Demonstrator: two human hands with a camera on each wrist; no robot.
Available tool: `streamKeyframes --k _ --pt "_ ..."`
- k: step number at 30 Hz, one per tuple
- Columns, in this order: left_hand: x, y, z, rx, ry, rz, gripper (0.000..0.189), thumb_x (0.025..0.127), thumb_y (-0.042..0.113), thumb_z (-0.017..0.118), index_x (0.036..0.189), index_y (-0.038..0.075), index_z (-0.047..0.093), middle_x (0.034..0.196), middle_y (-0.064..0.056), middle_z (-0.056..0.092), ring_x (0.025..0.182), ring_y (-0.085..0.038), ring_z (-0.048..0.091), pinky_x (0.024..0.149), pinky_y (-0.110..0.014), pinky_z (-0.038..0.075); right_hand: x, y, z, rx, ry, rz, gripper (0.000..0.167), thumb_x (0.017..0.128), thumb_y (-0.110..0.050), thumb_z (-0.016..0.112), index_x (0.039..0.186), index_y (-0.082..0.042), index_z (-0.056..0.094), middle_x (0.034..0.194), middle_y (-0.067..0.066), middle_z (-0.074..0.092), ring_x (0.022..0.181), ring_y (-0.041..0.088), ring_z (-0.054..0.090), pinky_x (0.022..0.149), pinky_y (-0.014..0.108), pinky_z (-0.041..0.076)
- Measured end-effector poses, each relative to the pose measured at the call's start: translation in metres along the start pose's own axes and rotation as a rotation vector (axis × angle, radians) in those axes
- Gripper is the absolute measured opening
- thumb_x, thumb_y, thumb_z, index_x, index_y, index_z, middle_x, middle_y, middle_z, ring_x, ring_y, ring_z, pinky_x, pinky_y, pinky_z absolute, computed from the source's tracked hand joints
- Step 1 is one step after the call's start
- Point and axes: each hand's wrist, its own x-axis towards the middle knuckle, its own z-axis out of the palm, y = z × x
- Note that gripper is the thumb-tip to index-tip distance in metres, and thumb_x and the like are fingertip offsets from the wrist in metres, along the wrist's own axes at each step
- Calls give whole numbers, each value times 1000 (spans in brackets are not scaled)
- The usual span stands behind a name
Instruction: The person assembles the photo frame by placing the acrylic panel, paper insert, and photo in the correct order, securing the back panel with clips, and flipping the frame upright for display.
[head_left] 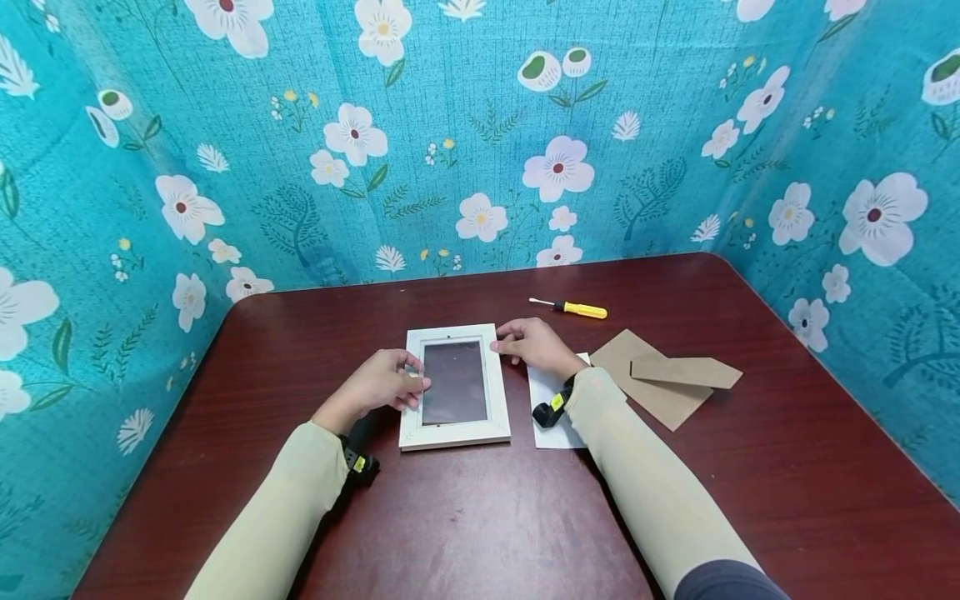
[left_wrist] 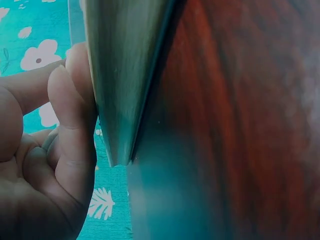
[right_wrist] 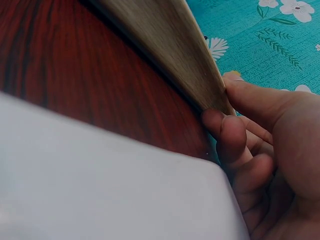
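Note:
A white picture frame (head_left: 455, 434) lies on the table with a clear pane (head_left: 454, 382) in its opening. My left hand (head_left: 380, 383) reaches over the frame's left side, thumb and fingers pinching at the pane's left edge. In the left wrist view, the clear pane (left_wrist: 76, 22) stands up past the frame's wood-grained side (left_wrist: 125, 65) beside the bent fingers. My right hand (head_left: 534, 343) grips the upper right edge of the frame. In the right wrist view, the thumb (right_wrist: 250, 97) is on the frame's top edge and curled fingertips (right_wrist: 232, 135) are against its side.
White paper (head_left: 551, 417) lies under the right wrist. Right of it is a brown backing board (head_left: 667, 400) with its stand leg (head_left: 686, 372) folded out. A yellow-handled screwdriver (head_left: 583, 310) lies farther back. Flowered cloth (head_left: 480, 150) hangs behind and beside the table.

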Motion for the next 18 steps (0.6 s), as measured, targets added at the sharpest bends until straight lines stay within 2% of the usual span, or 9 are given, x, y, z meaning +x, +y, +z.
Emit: streamKeyframes --k 7,18 --pt "0 5 4 90 47 -3 50 88 8 73 129 -4 49 75 -13 65 59 -22 65 55 -36 56 -1 0 0 -2 0 -8 37 90 -29 72 119 -7 65 83 2 69 66 21 61 70 35 49" --pt "-9 18 10 408 96 -5 61 89 18 73 141 -2 45 70 -5 65 60 -15 64 59 -31 55 -1 1 0 12 5 -17 37 90 -28 72 118 -6 66 82 3 69 65 20 61 67 33 49"
